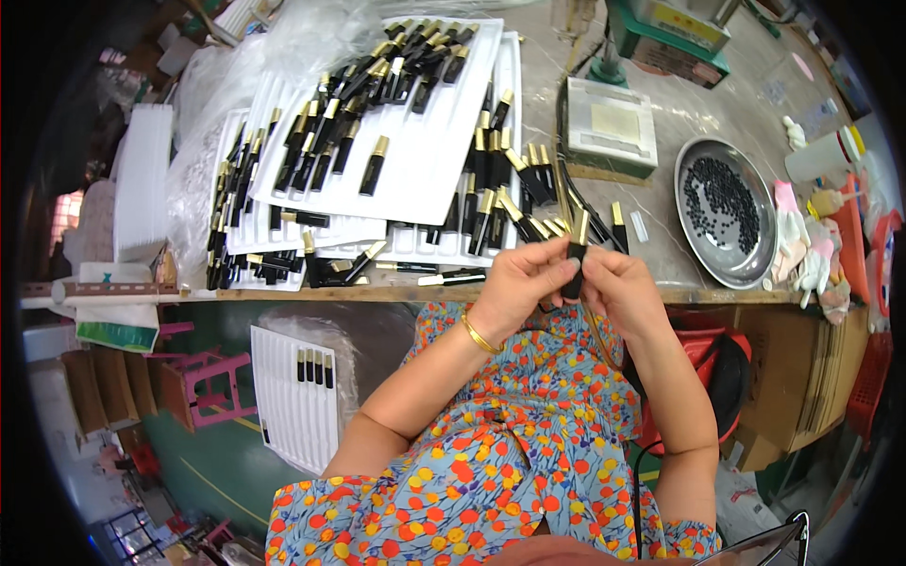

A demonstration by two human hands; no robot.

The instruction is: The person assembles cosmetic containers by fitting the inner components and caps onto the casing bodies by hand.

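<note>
Steady the black tube (576, 252) between the fingertips, left hand (522, 286) and right hand (620, 291) both clamped on its body, apparently low down, keeping the gold cap (581, 226) clear above them.

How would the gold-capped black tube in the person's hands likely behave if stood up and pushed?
The tube would probably tip easily, being tall and narrow. It seems light: the left hand and right hand pinch it lightly. Its smooth, shiny cap may be slippery.
</note>
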